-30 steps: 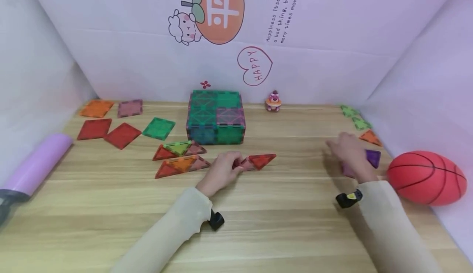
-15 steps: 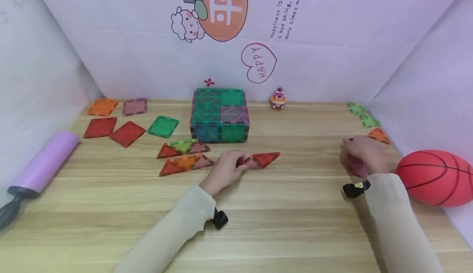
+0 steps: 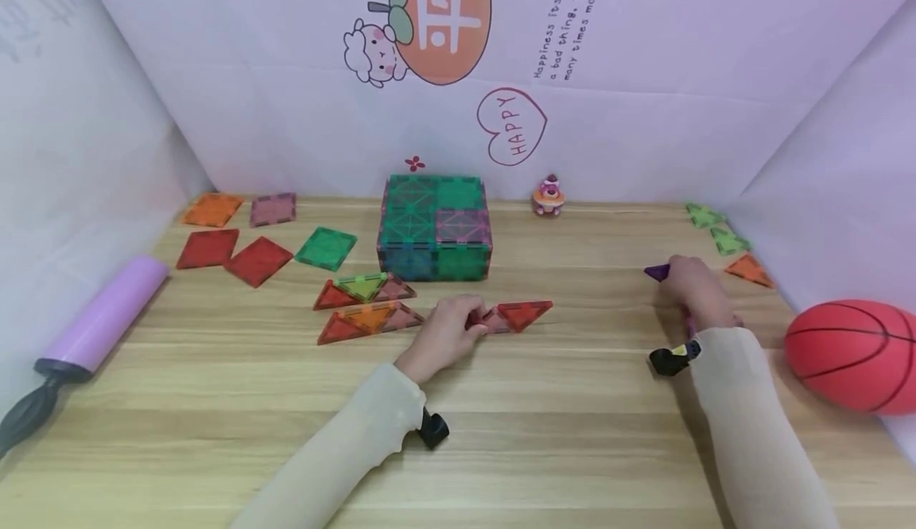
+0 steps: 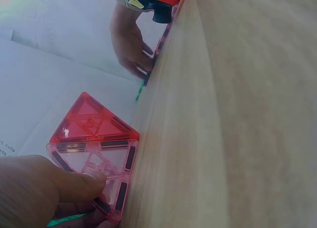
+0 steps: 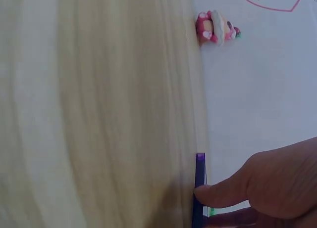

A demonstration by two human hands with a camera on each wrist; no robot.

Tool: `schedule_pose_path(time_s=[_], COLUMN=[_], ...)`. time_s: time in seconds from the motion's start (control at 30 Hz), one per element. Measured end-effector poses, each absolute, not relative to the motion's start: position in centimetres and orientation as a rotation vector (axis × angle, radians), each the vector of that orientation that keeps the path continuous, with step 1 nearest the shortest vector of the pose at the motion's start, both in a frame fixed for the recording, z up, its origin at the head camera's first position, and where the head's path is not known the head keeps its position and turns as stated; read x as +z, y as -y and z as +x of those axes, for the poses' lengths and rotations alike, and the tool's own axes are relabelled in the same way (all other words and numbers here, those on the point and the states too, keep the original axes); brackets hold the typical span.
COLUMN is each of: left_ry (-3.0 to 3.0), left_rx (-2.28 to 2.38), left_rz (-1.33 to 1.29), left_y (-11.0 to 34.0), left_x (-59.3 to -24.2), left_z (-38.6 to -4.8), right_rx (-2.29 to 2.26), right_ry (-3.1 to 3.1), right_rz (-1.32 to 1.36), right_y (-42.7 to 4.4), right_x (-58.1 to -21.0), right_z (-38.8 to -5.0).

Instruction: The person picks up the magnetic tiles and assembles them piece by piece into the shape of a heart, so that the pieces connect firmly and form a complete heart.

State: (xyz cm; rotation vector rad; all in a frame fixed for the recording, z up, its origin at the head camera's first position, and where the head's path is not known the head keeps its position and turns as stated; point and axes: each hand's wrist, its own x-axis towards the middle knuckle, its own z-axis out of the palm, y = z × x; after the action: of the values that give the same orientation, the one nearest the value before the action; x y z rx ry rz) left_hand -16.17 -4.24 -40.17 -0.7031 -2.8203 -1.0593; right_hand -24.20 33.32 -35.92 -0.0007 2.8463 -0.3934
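Note:
My left hand pinches a pink triangular magnetic tile, thumb across its face. A red triangular tile joins the pink one edge to edge, both standing upright on the table. Farther right, my right hand holds a purple tile, its thumb on the tile's edge in the right wrist view. Most of the purple tile is hidden by the hand. Left of my left hand stand two rows of joined triangles, one with a green tile in the middle, one with an orange tile.
Behind stands a green box of tiles. Red tiles and a green square tile lie at left, beside a purple pump. Light green triangles, an orange triangle and a red ball are at right. A small figurine stands at the back.
My right hand has reached down to the purple tile, taken hold of it and shifted it slightly left. My left hand keeps its grip on the pink tile. The head view has shifted a little.

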Motion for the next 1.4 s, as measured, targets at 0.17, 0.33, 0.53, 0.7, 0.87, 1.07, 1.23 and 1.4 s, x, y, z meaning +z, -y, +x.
schedule_pose_path(time_s=[0.17,0.33,0.53,0.7,0.87,1.07,1.23,1.4], left_ry=[2.812,2.816,2.802,2.808,2.796,2.804,2.8,2.805], left_rx=[-1.056,-1.073,-1.045,-1.047,-1.063,-1.056,-1.052,-1.053], left_rz=[-0.699,-0.706,-0.707,-0.715,-0.715,-0.705,-0.709,-0.714], left_y=[4.2,4.2,4.5,4.4,4.3,4.4,4.3,4.3], left_x=[-40.1,-40.2,-40.1,-40.1,-40.2,-40.2,-40.1,-40.1], left_z=[-16.2,-16.1,-16.2,-16.2,-16.2,-16.1,-16.1,-16.1], right_rx=[-0.389,-0.382,-0.451,-0.579,-0.647,-0.773,-1.013,-1.155], right_ry=[-2.891,-2.892,-2.898,-2.953,-3.002,-2.942,-2.78,-2.661], right_rz=[-0.084,-0.186,-0.188,-0.158,-0.273,-0.434,-0.494,-0.481], right_y=[-32.6,-32.0,-30.8,-29.5,-27.5,-24.3,-22.2,-21.9], right_x=[-35.9,-35.9,-36.3,-36.5,-36.0,-34.4,-33.9,-34.3], right_z=[-24.5,-24.7,-24.4,-23.8,-23.0,-21.6,-20.3,-19.5])
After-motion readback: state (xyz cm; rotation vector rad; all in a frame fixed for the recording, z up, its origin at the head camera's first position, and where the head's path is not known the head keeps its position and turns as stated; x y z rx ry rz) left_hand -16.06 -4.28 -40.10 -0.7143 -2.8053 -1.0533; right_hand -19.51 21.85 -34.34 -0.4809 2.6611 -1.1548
